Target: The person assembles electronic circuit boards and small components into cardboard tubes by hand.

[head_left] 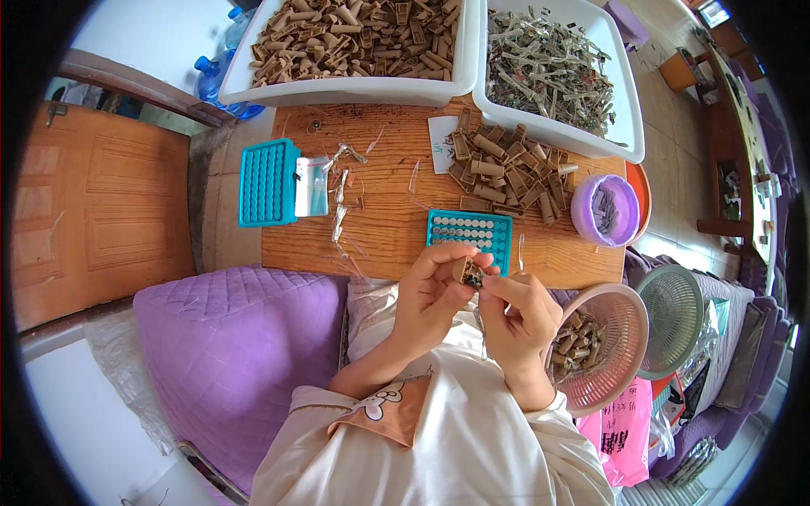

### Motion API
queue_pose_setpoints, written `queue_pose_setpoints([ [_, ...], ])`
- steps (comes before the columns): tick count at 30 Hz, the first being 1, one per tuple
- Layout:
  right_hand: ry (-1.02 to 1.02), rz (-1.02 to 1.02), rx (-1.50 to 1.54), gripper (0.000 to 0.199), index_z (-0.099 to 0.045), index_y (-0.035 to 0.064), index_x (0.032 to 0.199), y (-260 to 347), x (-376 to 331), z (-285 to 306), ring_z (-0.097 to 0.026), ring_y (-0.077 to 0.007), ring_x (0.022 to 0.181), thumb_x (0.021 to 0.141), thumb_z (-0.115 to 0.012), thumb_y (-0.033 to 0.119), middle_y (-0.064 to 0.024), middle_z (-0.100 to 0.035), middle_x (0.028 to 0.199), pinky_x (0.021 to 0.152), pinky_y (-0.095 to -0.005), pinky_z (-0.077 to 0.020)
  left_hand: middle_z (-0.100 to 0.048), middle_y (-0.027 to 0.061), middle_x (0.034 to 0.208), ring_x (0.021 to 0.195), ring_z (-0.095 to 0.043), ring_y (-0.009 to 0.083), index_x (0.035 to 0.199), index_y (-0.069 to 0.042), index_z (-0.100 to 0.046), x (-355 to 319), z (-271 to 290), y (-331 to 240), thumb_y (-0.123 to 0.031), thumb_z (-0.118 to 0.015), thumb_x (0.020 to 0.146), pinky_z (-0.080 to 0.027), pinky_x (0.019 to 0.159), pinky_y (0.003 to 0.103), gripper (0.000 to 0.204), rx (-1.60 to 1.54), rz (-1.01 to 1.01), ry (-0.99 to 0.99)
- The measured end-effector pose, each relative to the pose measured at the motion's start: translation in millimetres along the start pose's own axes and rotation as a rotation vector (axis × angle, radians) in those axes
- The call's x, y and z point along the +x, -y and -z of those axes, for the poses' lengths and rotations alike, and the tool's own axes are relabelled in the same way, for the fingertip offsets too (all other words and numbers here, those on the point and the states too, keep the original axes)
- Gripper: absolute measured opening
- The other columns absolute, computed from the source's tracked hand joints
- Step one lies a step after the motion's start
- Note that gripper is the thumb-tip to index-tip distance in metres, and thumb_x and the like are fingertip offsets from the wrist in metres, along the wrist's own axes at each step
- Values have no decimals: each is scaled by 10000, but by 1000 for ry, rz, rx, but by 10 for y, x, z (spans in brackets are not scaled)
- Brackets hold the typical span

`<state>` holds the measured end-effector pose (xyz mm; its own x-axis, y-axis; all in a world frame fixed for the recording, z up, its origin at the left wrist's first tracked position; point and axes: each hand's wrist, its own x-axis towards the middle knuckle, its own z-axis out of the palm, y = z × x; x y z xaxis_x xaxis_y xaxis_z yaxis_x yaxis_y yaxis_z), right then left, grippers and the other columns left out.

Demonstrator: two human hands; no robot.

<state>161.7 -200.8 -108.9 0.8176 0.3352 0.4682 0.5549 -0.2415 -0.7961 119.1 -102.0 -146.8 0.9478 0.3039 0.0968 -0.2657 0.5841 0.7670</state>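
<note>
Over my lap at the table's near edge, my left hand (pixel 430 291) grips a small brown plastic casing (pixel 460 269) between thumb and fingers. My right hand (pixel 525 320) is closed at the casing's opening, its thumb and forefinger pinching a small dark electronic part (pixel 475 281) there. A thin wire hangs below the right fingers. Just beyond the hands lies a teal tray (pixel 504 244) with rows of round white and grey pieces, partly covered by my fingers. A heap of brown casings (pixel 506 173) spreads behind it.
Two white bins hold brown casings (pixel 354 34) and tangled wired parts (pixel 548 72) at the back. A teal tray (pixel 268 184) and wire bundles (pixel 339 215) lie left. A purple tub (pixel 620 240) stands right. A pink basket (pixel 624 337) with casings sits beside my right arm.
</note>
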Motion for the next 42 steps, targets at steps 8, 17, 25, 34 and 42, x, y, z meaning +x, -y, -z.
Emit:
queue_pose_setpoints([
  [8,184,-29,-14,250,-586,32,838,0,64,49,-536,-162,556,622,-589,-93,-74,-534,670,484,-230,-428,-513,133,1053,946,-513,175,1140,-3,-392,20,39,-82,-134,-541,788,-442,789,293,404,11,133,-64],
  [17,205,-276,316,371,-482,37,1028,-210,-70,-59,-501,-126,685,692,-498,-118,-86,-437,979,545,-212,-437,-535,112,987,868,-551,160,1137,-1,-392,20,46,-124,-199,-500,817,-484,690,233,392,144,160,-137],
  [25,235,-462,613,384,-454,29,1048,-311,-134,-136,-512,-135,730,694,-521,-101,-92,-454,993,603,-212,-437,-532,131,990,882,-557,243,1119,-12,-384,42,22,-133,-202,-446,837,-523,678,287,346,-224,236,-219],
  [34,141,-544,289,218,-527,13,933,-876,-41,-4,-519,-105,757,726,-503,-51,-55,-557,854,630,-214,-429,-516,112,1024,942,-526,243,1128,-21,-394,63,185,-133,-181,-484,821,-457,799,340,357,-100,215,-242],
  [42,210,-410,-168,181,-532,16,884,-1203,-152,-47,-515,-183,554,706,-561,32,-106,-555,694,525,-265,-423,-513,137,1035,941,-526,239,1135,-19,-394,51,300,25,-180,-510,809,-445,799,340,382,142,202,-312],
])
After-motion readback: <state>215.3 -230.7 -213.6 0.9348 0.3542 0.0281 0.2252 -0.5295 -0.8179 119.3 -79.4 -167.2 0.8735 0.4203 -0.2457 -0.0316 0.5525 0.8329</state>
